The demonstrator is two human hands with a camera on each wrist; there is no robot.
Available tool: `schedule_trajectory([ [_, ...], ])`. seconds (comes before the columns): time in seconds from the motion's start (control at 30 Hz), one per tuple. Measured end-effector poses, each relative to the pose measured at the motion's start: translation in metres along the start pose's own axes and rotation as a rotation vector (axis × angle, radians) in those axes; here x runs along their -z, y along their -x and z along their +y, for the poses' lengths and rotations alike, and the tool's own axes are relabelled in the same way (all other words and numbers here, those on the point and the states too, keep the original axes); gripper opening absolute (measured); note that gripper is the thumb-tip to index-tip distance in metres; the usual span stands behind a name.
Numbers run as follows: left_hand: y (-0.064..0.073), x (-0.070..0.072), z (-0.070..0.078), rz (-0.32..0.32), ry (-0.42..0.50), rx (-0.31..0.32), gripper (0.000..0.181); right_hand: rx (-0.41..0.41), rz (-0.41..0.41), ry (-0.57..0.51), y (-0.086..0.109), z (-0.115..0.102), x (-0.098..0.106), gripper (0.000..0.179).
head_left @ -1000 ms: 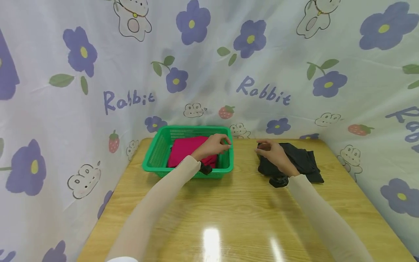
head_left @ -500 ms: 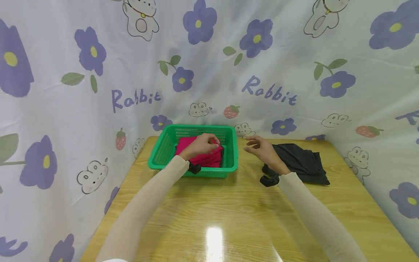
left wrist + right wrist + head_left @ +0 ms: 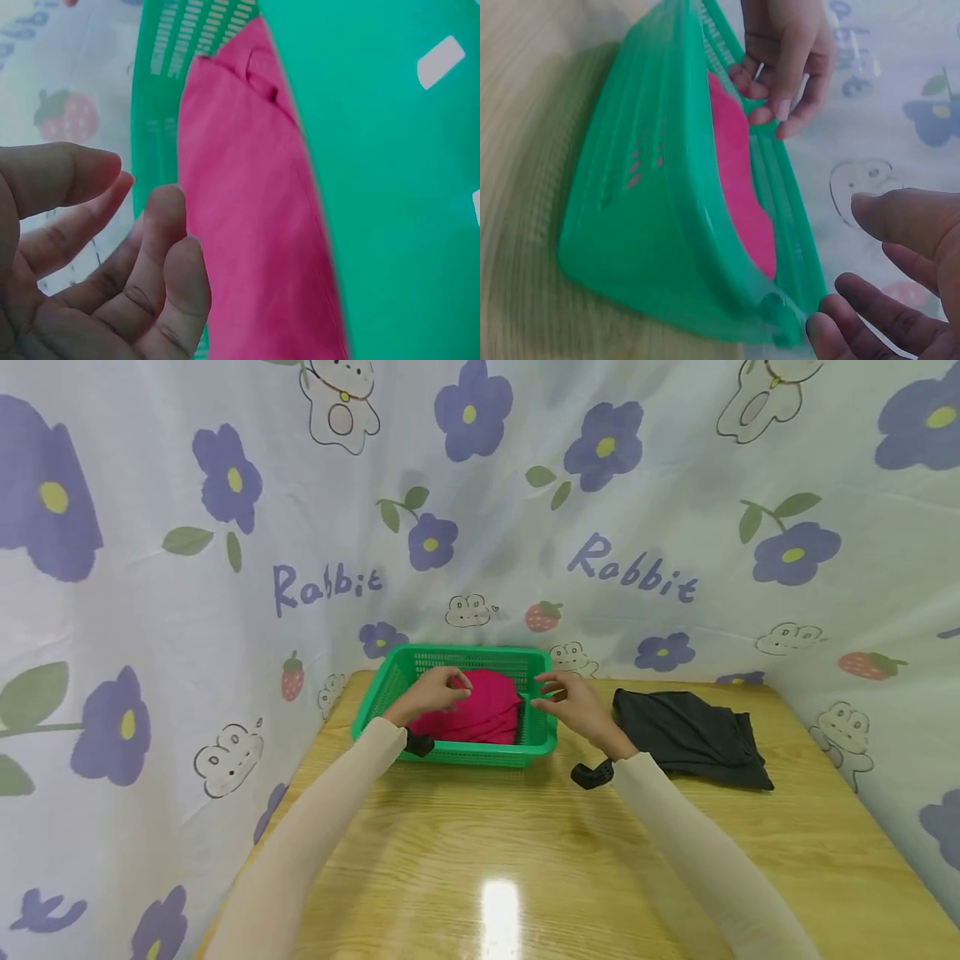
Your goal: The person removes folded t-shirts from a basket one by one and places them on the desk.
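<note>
A folded pink-red garment [image 3: 491,706] lies inside a green plastic basket [image 3: 465,753] at the back of the table. Over the basket's left part hovers my left hand [image 3: 431,692], fingers loosely bent and holding nothing. The left wrist view has its bent fingers [image 3: 161,225] beside the garment, thumb and fingertips apart. At the basket's right end is my right hand [image 3: 573,703], its thumb and fingers spread around air. In the right wrist view, the fingertips [image 3: 851,281] appear right by the basket's end rim.
A folded black garment [image 3: 693,735] lies on the wooden table [image 3: 570,860] to the right of the basket. Behind stands a white curtain [image 3: 495,552] with flowers and rabbits. A black wrist device [image 3: 592,774] sits under my right wrist.
Both hands have moved left: the left from the basket's right side to its left part, the right from over the black garment to the basket's right end. The head view has turned slightly left.
</note>
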State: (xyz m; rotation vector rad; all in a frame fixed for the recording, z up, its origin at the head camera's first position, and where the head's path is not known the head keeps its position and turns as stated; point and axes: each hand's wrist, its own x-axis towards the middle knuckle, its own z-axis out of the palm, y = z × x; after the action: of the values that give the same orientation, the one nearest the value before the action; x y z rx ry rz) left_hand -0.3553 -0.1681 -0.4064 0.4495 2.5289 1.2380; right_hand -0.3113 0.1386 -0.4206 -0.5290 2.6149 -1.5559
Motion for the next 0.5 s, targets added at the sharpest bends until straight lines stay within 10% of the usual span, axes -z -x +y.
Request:
schedule_trajectory([
  [0.5,0.008,0.033,-0.023,0.029,0.077,0.076,0.034,-0.013,-0.085,0.021,-0.022,-0.008,-0.042,0.052],
])
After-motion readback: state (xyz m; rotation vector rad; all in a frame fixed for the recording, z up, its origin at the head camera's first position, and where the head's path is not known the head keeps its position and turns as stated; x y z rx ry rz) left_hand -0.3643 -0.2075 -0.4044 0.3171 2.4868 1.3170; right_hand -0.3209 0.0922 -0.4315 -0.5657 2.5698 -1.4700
